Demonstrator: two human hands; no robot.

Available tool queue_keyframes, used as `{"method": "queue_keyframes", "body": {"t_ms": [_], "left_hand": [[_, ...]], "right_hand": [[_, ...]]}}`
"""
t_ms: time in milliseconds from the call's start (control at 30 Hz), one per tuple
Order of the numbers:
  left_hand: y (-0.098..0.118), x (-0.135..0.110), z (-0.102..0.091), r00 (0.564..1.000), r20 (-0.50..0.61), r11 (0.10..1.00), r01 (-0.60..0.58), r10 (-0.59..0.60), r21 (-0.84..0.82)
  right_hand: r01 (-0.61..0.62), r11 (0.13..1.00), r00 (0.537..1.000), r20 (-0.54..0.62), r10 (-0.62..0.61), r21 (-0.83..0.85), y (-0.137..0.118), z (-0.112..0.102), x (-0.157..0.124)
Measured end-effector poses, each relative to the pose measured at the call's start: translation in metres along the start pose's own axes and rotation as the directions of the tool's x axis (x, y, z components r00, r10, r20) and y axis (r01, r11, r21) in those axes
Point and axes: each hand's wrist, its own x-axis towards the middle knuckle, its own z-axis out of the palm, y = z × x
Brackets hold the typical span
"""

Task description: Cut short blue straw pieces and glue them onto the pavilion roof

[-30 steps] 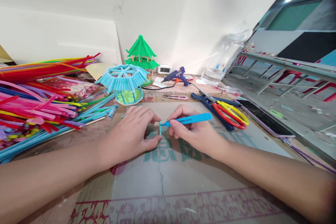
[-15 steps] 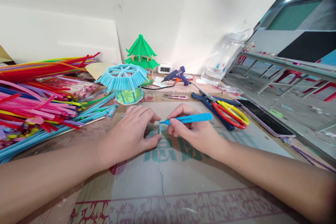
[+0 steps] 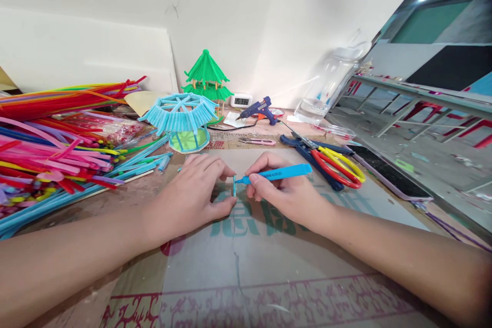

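A thin blue stick (image 3: 234, 186) pinched by the left hand (image 3: 198, 189) is best steadied against the blue plastic marker (image 3: 286, 171) gripped at three o'clock by the right hand (image 3: 286, 195).

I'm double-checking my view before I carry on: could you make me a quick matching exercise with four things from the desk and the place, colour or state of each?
Things:
1. Marker
2. Glue gun
3. Phone
4. Small stick

Place, colour or state:
A. Lying flat, screen dark
B. Between thumb and finger of the left hand
C. Held in the right hand
D. Dark blue, near the white clock

Pairs: 1-C, 2-D, 3-A, 4-B
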Motion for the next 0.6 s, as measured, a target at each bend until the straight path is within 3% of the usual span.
{"method": "queue_keyframes", "body": {"t_ms": [233,600], "left_hand": [[-0.0003,0.0005,0.0012,1.0,-0.002,1.0,-0.002,0.002,0.014],[0.0004,0.0003,0.0,1.0,0.001,1.0,-0.007,0.007,0.03]], "right_hand": [[0.013,0.993,0.999,0.052,-0.007,-0.12,-0.0051,0.0011,-0.0001],[0.023,0.994,0.998,0.068,-0.016,-0.108,-0.0039,0.0016,0.0005]]}}
